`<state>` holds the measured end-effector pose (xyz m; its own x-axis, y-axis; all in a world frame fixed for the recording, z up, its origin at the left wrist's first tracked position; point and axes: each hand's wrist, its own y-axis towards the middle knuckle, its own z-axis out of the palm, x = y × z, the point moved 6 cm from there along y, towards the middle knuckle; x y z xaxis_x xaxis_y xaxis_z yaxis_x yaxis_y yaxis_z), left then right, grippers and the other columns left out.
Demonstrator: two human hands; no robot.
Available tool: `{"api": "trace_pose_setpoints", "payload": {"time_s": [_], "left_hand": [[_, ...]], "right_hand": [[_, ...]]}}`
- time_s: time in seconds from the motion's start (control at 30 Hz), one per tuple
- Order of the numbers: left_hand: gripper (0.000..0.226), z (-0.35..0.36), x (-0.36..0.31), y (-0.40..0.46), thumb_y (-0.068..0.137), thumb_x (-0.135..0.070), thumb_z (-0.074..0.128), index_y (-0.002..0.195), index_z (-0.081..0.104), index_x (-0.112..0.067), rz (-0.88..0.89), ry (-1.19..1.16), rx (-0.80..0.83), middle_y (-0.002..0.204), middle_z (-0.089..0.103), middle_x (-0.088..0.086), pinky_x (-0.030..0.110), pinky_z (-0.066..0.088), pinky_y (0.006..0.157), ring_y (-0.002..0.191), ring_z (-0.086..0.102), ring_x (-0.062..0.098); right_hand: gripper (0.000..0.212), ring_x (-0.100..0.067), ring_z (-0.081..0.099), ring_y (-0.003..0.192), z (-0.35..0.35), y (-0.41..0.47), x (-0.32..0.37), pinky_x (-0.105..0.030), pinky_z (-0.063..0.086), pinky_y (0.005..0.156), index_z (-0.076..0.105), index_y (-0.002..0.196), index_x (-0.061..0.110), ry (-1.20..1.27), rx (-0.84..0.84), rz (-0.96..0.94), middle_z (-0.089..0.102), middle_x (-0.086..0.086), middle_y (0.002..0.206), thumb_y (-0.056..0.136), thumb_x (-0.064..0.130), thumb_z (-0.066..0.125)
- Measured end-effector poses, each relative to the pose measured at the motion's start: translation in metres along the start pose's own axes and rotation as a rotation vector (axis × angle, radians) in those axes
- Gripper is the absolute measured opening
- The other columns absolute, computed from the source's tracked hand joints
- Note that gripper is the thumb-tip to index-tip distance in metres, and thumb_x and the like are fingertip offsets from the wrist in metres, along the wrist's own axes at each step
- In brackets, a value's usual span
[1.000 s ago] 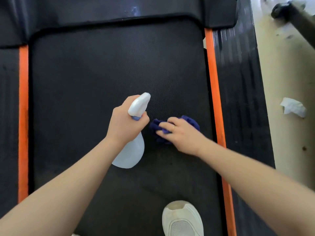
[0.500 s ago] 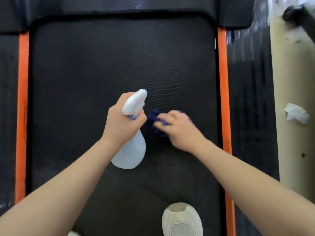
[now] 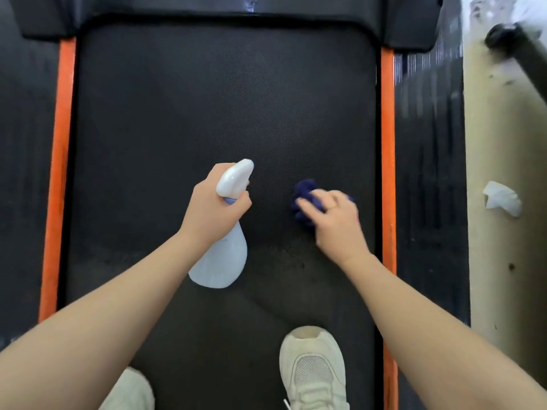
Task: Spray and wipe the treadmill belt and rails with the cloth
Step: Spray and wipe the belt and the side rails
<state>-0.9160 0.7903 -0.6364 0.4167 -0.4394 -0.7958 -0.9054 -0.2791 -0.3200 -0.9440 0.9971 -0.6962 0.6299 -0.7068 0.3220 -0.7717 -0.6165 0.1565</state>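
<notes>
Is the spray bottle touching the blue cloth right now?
Apart. The head view shows bare black belt between the spray bottle in the left hand and the blue cloth.

Left hand (image 3: 214, 210) grips the neck of the white spray bottle (image 3: 222, 255), nozzle aimed at the far end of the black belt (image 3: 207, 108). Right hand (image 3: 336, 220) presses the bunched blue cloth (image 3: 305, 199) onto the belt, near the right orange rail (image 3: 387, 173). The left orange rail (image 3: 59, 173) runs down the other side. Two pale sneakers (image 3: 313, 371) stand at the near end. On the beige floor (image 3: 497, 291) to the right lies a crumpled white tissue (image 3: 501, 198).
</notes>
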Motion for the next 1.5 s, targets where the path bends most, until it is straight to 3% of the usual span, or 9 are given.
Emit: {"api": "trace_pose_setpoints", "payload": {"time_s": [0.17,0.37,0.47,0.57,0.8,1.0,1.23,1.37,1.5], "left_hand": [[0.044,0.007,-0.006,-0.008,0.074,-0.025,0.055,0.118,0.056,-0.020,0.021,0.030,0.071,0.101,0.060,-0.010,0.023,0.047,0.075,0.094,0.059,0.015],[0.038,0.020,-0.013,-0.010,0.082,-0.019,0.060,0.118,0.053,-0.022,0.030,0.096,0.130,0.100,0.062,-0.003,0.037,0.049,0.078,0.091,0.059,0.019],[0.034,0.032,-0.019,-0.009,0.086,-0.015,0.060,0.118,0.051,-0.023,0.032,0.132,0.207,0.101,0.061,-0.002,0.040,0.049,0.079,0.091,0.059,0.021],[0.032,0.048,-0.040,-0.007,0.088,-0.022,0.061,0.118,0.050,-0.025,0.112,0.142,0.265,0.099,0.061,-0.004,0.044,0.052,0.080,0.090,0.059,0.020],[0.033,0.138,-0.136,0.044,0.090,-0.023,0.056,0.122,0.046,-0.021,0.292,0.187,0.417,0.099,0.062,0.005,0.043,0.051,0.078,0.087,0.060,0.026],[0.020,0.205,-0.164,0.062,0.088,-0.019,0.054,0.103,0.041,-0.014,0.303,0.367,0.542,0.089,0.057,0.011,0.035,0.041,0.059,0.072,0.053,0.027],[0.021,0.209,-0.139,-0.003,0.087,-0.022,0.056,0.105,0.045,-0.020,0.392,0.426,0.756,0.085,0.063,0.002,0.039,0.048,0.066,0.076,0.059,0.024],[0.023,0.191,-0.127,0.001,0.086,-0.019,0.060,0.104,0.047,-0.014,0.326,0.301,0.670,0.084,0.064,0.009,0.043,0.050,0.068,0.075,0.061,0.028],[0.027,0.162,-0.130,0.030,0.087,-0.018,0.063,0.108,0.047,-0.019,0.245,0.139,0.475,0.087,0.058,-0.004,0.012,0.042,0.059,0.075,0.056,0.008]], "right_hand": [[0.046,-0.042,0.049,0.102,-0.010,-0.037,-0.035,-0.044,0.044,0.087,0.063,0.119,0.002,0.003,-0.146,0.540,0.055,-0.026,0.121,0.075,-0.008,0.049],[0.042,-0.039,0.054,0.087,-0.008,-0.033,0.000,-0.041,0.048,0.072,0.070,0.107,0.006,-0.064,0.046,0.096,0.062,-0.024,0.111,0.072,0.003,0.048],[0.045,-0.046,0.055,0.092,-0.032,0.008,-0.031,-0.045,0.047,0.075,0.067,0.112,0.007,-0.001,0.014,0.407,0.058,-0.025,0.118,0.070,-0.003,0.054],[0.037,-0.036,0.052,0.101,-0.073,0.025,-0.040,-0.034,0.042,0.083,0.066,0.114,0.009,0.208,-0.089,0.504,0.056,-0.017,0.120,0.082,-0.001,0.051],[0.033,-0.021,0.057,0.100,-0.118,-0.033,-0.136,-0.020,0.039,0.087,0.068,0.107,0.011,0.529,-0.358,1.001,0.063,-0.006,0.107,0.085,0.004,0.044],[0.032,-0.010,0.052,0.077,-0.147,-0.072,-0.179,-0.029,0.043,0.083,0.059,0.068,0.026,0.827,-0.657,1.296,0.057,0.008,0.074,0.082,0.004,0.041],[0.034,-0.017,0.058,0.097,-0.145,-0.101,-0.171,-0.022,0.044,0.088,0.065,0.086,0.018,0.695,-0.495,1.155,0.063,-0.001,0.098,0.084,-0.007,0.042],[0.037,-0.021,0.054,0.098,-0.126,-0.094,-0.140,-0.016,0.036,0.090,0.070,0.098,0.009,0.411,-0.266,0.820,0.059,-0.012,0.104,0.075,0.013,0.041],[0.044,-0.033,0.047,0.118,-0.084,-0.083,-0.106,-0.041,0.041,0.101,0.063,0.120,0.006,0.098,0.077,0.331,0.054,-0.019,0.126,0.083,0.021,0.044]]}}
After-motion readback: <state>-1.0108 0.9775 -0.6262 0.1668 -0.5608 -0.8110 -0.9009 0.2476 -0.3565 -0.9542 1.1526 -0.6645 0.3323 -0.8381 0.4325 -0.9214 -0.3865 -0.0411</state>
